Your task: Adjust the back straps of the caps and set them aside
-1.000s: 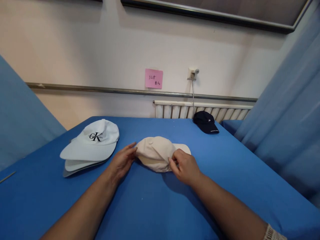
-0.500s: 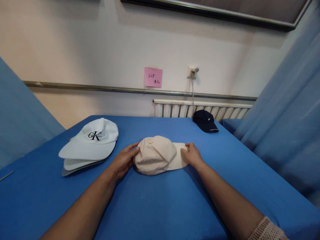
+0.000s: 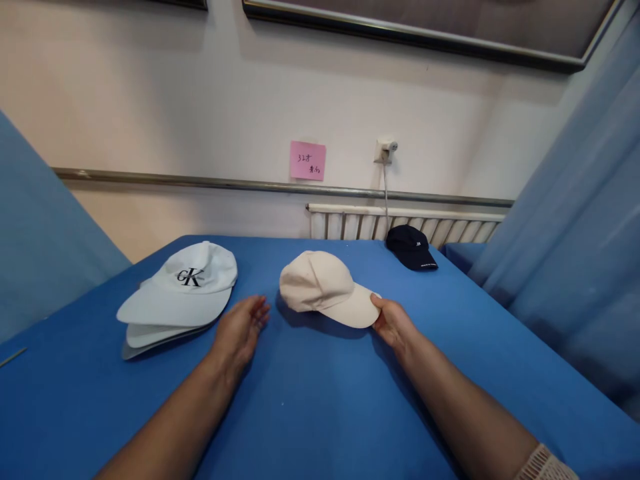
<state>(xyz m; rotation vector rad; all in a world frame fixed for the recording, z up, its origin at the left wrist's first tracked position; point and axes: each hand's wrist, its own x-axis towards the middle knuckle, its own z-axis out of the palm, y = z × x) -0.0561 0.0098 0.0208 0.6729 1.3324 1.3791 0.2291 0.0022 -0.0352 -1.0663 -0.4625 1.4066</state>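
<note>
A beige baseball cap [image 3: 317, 280] is in the middle of the blue table, its brim pointing right and toward me. My right hand [image 3: 395, 321] pinches the brim's tip, thumb on top and fingers underneath. The cap looks slightly raised, with a shadow under it. My left hand [image 3: 243, 327] is apart from the cap, on its left, holding nothing, with the fingers loosely bent. Close by on the left lies a stack of caps; its top one is a white cap [image 3: 185, 280] with black "CK" lettering. Brims of the lower caps show beneath it.
A dark navy cap [image 3: 411, 247] sits at the table's far right corner. Behind the blue table [image 3: 310, 413] are a white radiator [image 3: 350, 223], a wall rail and a socket [image 3: 385, 151] with a cord. Blue curtains hang on both sides. A thin stick [image 3: 13, 357] lies far left.
My left hand has let go of the beige cap and drawn back left. The cap's crown has swung away from me and its brim toward me, with my right hand still gripping it.
</note>
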